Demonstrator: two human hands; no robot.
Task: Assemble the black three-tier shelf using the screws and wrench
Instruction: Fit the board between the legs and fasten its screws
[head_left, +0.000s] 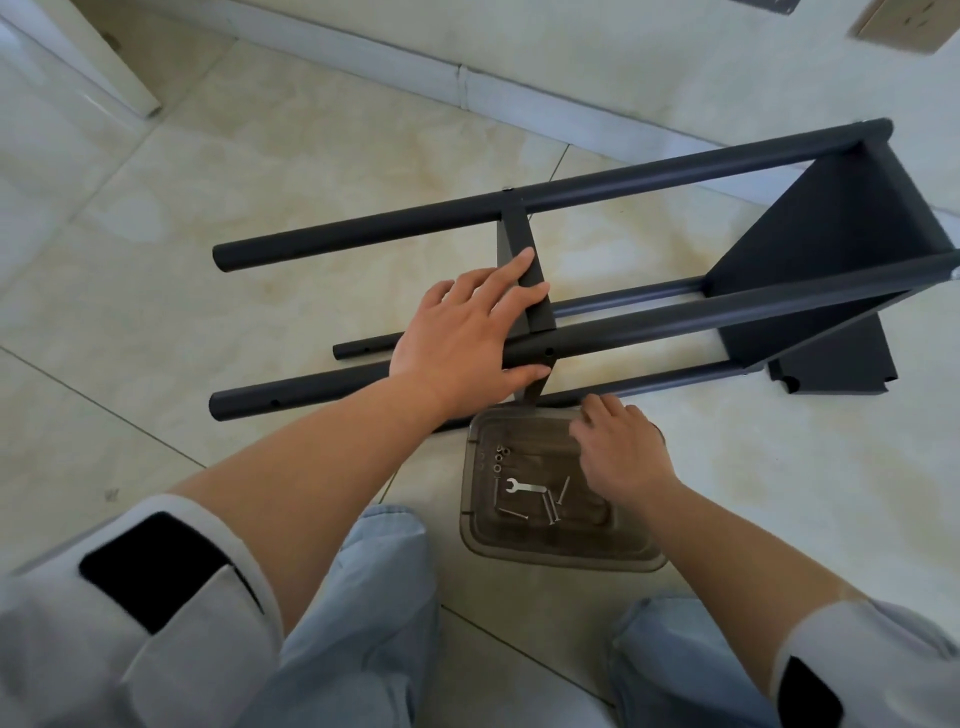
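1. Because the middle shelf panel (527, 275) appears to be bolted only at its upper end, where a screw head (507, 189) shows on the far pole, it could swing out of line if the steadying grip were eased; the hole (548, 352) in the near upper pole (675, 322) would then no longer meet the panel's tab.
2. Small hardware could be scattered if the tray (558, 545) were knocked, since it is set just beside the lowest pole, at the lower centre of the frame; the screws (551, 506), nuts (500, 457) and wrench (524, 487) lie loose in it.
3. The shelf frame is laid on its side across the middle of the frame, on the tiled floor (156, 338), with the end panel (831, 249) fitted at the right and a further panel (836, 371) lying flat beneath it.
4. The left hand (462, 332) is wrapped round the near upper pole, with the thumb under it, while the straight fingers are pressed against the middle panel.
5. The right hand (618, 452) is held over the tray's far end, fingers curled downward; whether anything is pinched cannot be told.
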